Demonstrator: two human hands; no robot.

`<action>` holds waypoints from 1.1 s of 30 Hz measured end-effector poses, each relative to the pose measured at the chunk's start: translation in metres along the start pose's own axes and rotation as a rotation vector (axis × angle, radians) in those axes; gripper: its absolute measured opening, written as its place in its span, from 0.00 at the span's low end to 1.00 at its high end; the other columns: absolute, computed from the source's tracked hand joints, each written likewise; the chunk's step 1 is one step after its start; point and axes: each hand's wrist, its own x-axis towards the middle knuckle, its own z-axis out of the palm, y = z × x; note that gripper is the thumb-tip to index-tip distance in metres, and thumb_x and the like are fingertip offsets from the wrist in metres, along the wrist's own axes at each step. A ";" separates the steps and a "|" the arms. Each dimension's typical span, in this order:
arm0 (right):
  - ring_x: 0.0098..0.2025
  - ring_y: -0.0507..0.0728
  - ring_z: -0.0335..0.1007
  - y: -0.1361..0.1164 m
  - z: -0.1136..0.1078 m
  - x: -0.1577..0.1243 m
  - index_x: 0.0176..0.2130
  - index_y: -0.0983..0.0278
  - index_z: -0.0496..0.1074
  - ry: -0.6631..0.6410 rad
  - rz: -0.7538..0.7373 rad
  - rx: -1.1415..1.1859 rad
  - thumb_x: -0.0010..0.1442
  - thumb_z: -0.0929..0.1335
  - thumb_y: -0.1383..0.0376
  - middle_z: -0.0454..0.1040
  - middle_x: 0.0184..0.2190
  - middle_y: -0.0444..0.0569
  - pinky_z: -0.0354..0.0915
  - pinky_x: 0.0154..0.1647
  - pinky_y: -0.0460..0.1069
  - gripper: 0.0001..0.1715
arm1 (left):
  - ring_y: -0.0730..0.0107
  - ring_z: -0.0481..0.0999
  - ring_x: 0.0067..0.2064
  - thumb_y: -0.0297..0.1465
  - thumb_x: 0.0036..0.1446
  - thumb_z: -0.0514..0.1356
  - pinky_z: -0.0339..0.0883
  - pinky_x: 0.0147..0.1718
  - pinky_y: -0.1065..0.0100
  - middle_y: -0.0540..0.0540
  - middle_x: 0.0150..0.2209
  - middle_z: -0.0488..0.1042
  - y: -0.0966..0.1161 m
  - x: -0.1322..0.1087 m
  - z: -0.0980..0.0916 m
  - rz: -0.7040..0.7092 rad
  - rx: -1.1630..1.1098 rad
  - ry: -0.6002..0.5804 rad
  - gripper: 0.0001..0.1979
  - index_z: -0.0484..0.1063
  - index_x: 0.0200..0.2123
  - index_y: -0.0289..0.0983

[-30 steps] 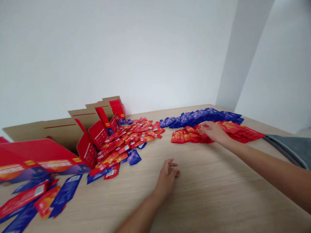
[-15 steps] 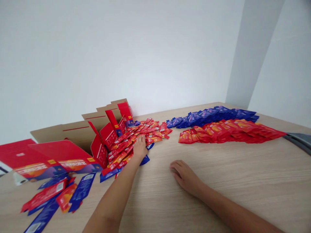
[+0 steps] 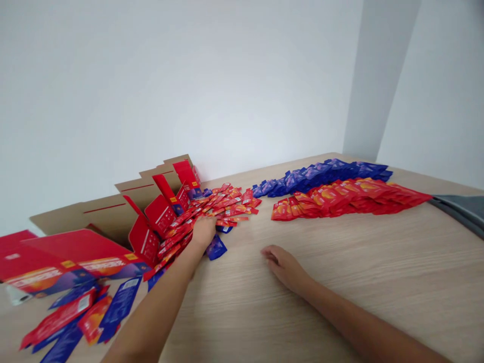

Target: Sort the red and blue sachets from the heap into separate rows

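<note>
My left hand (image 3: 204, 230) rests on the loose pile of red packets (image 3: 223, 199) left of the middle; its fingertips are hidden among them, so what it grips cannot be made out. A blue packet (image 3: 217, 248) lies by its wrist, on the near side of the pile. My right hand (image 3: 282, 264) is just above or on the bare wood table (image 3: 242, 302), in the middle, its fingers curled together with nothing visible in them. Beyond it stretches an overlapping row of red packets (image 3: 340, 196), with a row of blue packets (image 3: 317, 176) behind.
Open red cartons (image 3: 91, 252) with brown inner flaps stand in a line along the left side. Several red and blue packets (image 3: 79, 312) lie loose in front of them. A dark grey object (image 3: 461, 209) sits at the right edge. A white wall rises behind the table.
My left hand has moved a little nearer and to the left over the pile. The blue packet by its wrist shows more fully. The whole view has shifted slightly.
</note>
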 end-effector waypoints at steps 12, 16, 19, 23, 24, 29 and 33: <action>0.52 0.57 0.65 0.001 -0.003 -0.003 0.49 0.62 0.65 0.233 0.115 0.021 0.54 0.63 0.66 0.70 0.48 0.52 0.59 0.56 0.55 0.21 | 0.62 0.62 0.61 0.19 0.47 0.51 0.54 0.61 0.59 0.39 0.60 0.63 0.041 -0.125 0.018 0.113 -0.436 -0.193 0.33 0.59 0.60 0.32; 0.45 0.56 0.69 0.002 -0.005 -0.003 0.50 0.63 0.62 0.138 0.199 0.096 0.50 0.66 0.70 0.72 0.42 0.50 0.65 0.49 0.54 0.27 | 0.62 0.63 0.59 0.22 0.50 0.50 0.55 0.60 0.60 0.39 0.58 0.66 0.065 -0.131 0.011 0.099 -0.509 -0.161 0.29 0.61 0.58 0.31; 0.39 0.55 0.71 0.002 -0.011 0.000 0.48 0.63 0.64 0.067 0.227 0.173 0.49 0.68 0.71 0.73 0.36 0.47 0.67 0.42 0.52 0.25 | 0.59 0.61 0.60 0.28 0.53 0.53 0.54 0.60 0.58 0.38 0.59 0.64 0.087 -0.128 0.015 0.148 -0.488 -0.170 0.29 0.58 0.59 0.31; 0.24 0.51 0.67 -0.004 -0.019 -0.003 0.45 0.63 0.65 -0.027 0.309 0.262 0.50 0.67 0.68 0.72 0.28 0.42 0.65 0.25 0.47 0.20 | 0.60 0.55 0.63 0.22 0.48 0.52 0.50 0.60 0.60 0.37 0.62 0.58 0.097 -0.107 0.029 0.106 -0.389 -0.131 0.34 0.54 0.61 0.30; 0.20 0.50 0.65 -0.007 -0.020 -0.005 0.45 0.63 0.64 -0.047 0.318 0.286 0.52 0.67 0.67 0.72 0.27 0.41 0.62 0.21 0.46 0.19 | 0.59 0.55 0.63 0.22 0.49 0.52 0.50 0.60 0.59 0.37 0.62 0.58 0.095 -0.101 0.032 0.096 -0.357 -0.125 0.33 0.55 0.61 0.29; 0.19 0.49 0.63 -0.014 -0.021 -0.013 0.40 0.61 0.63 -0.088 0.300 0.292 0.57 0.63 0.63 0.70 0.25 0.40 0.58 0.17 0.44 0.09 | 0.58 0.63 0.56 0.26 0.56 0.50 0.59 0.52 0.59 0.39 0.56 0.67 0.084 -0.078 0.041 0.104 -0.203 -0.103 0.24 0.62 0.58 0.33; 0.29 0.52 0.68 -0.011 -0.021 -0.015 0.33 0.61 0.63 -0.078 0.225 0.306 0.54 0.64 0.67 0.72 0.26 0.41 0.63 0.28 0.46 0.03 | 0.58 0.66 0.52 0.29 0.60 0.49 0.59 0.48 0.59 0.40 0.50 0.71 0.077 -0.073 0.041 0.130 -0.086 -0.043 0.17 0.70 0.49 0.37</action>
